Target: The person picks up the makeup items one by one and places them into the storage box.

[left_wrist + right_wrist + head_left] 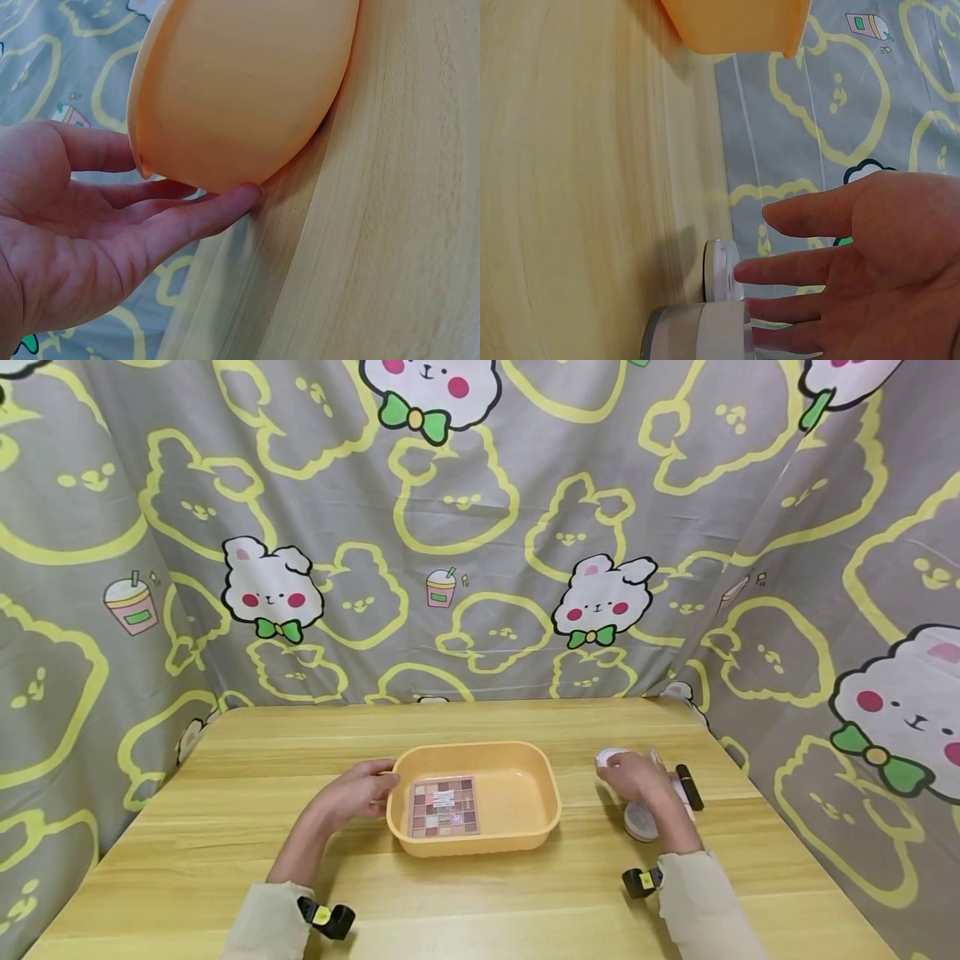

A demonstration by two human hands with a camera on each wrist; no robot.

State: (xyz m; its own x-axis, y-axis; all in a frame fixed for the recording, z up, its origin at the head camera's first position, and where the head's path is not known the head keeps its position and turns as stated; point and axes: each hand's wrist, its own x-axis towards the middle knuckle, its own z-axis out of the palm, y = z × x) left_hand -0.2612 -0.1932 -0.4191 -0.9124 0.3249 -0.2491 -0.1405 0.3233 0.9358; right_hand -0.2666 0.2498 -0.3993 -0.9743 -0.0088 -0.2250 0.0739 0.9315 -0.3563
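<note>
A peach-orange plastic basin (517, 839) stands on the table, with an eyeshadow palette (444, 807) lying in its left half. At the basin's left end my left hand (356, 792) grips it, the thumb over the rim and the other fingers along the outer wall (247, 97). Right of the basin, my right hand (633, 775) reaches over a small round white case (606, 757). In the right wrist view its fingers are straight, the tips at a clear-sided round case (721, 270), the thumb apart. Whether they touch is unclear. A round jar (641, 821) sits just below that hand.
Right of the right hand lies a black tube (688, 787), like a lipstick, beside a pinkish item mostly hidden by the forearm. The wooden table (480, 910) meets a patterned grey curtain (480, 635) at the back and sides.
</note>
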